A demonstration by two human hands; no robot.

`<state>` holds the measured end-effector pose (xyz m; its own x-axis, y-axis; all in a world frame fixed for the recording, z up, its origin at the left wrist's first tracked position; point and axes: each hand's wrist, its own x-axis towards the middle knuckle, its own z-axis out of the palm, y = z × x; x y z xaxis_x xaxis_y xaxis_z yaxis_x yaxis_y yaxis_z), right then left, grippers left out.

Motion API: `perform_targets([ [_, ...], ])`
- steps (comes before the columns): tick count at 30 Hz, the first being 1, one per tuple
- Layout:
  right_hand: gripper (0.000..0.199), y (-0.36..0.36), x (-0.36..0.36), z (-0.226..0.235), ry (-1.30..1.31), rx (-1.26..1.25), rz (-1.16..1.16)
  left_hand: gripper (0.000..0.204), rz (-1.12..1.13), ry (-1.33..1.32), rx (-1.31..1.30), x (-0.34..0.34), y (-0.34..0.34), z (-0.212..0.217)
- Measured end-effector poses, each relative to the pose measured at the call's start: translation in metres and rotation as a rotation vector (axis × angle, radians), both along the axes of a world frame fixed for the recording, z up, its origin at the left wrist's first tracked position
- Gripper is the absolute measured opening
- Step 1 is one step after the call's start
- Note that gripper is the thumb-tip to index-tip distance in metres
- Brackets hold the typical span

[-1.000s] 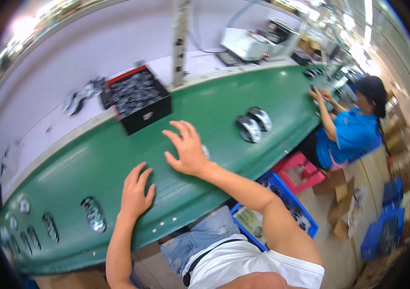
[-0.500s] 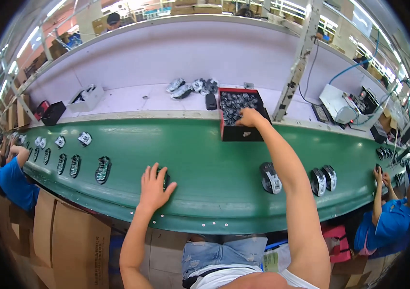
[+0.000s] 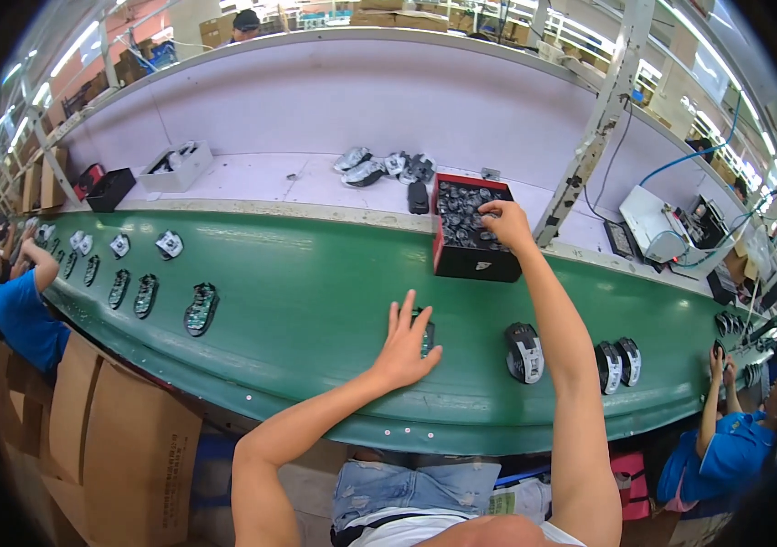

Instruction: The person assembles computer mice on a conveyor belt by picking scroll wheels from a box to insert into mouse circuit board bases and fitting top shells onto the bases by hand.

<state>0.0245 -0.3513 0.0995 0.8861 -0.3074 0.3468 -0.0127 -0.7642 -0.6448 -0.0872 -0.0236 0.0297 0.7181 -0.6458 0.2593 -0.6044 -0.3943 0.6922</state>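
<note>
Two bare hands are at work in the head view, the only one, above a long green belt (image 3: 315, 273). The left hand (image 3: 404, 354) lies over the near middle of the belt, its fingers spread and its thumb held away to the right, covering most of a dark oblong part (image 3: 428, 337) whose right edge shows beside the fingers; whether the palm presses on it cannot be told. The right hand (image 3: 505, 225) reaches forward to the open black box (image 3: 477, 265) with a red inner edge, which stands at the far side of the belt. Its fingers are bent and drawn in towards the thumb just over the small black pieces (image 3: 461, 205) filling that box, and whether they pinch one cannot be seen. Right of the left hand, below the box, sits a black-and-grey rounded shell (image 3: 524, 353), with a pair of similar shells (image 3: 609, 367) side by side farther right. To the left, well apart from the hands, an oblong circuit-board piece (image 3: 201, 309) lies on the belt, with more such pieces and a few pale shells (image 3: 169, 244) beyond it. On the pale shelf (image 3: 261, 178) behind, grey shells (image 3: 364, 172) are heaped near the box. One co-worker in blue (image 3: 24, 314) sits at the left end, another person in blue (image 3: 712, 456) at the right
</note>
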Motion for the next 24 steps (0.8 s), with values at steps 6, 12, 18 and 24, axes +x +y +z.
perform_targets([
  [6, 0.022, -0.010, -0.029, -0.003, -0.021, 0.175, 0.003, 0.066, -0.208, -0.262, -0.041, 0.009, -0.022, -0.007],
  [12, 0.020, 0.071, -0.057, 0.019, -0.054, 0.562, 0.058, 0.076, -0.279, -0.206, 0.068, 0.017, 0.007, 0.003],
  [18, 0.026, 0.121, -0.165, -0.008, 0.028, 0.400, 0.325, 0.075, -0.280, -0.284, 0.107, 0.007, -0.009, 0.000],
  [24, 0.024, 0.119, -0.195, -0.038, -0.061, 0.558, 0.232, 0.068, -0.244, -0.282, 0.092, -0.009, -0.009, 0.007],
])
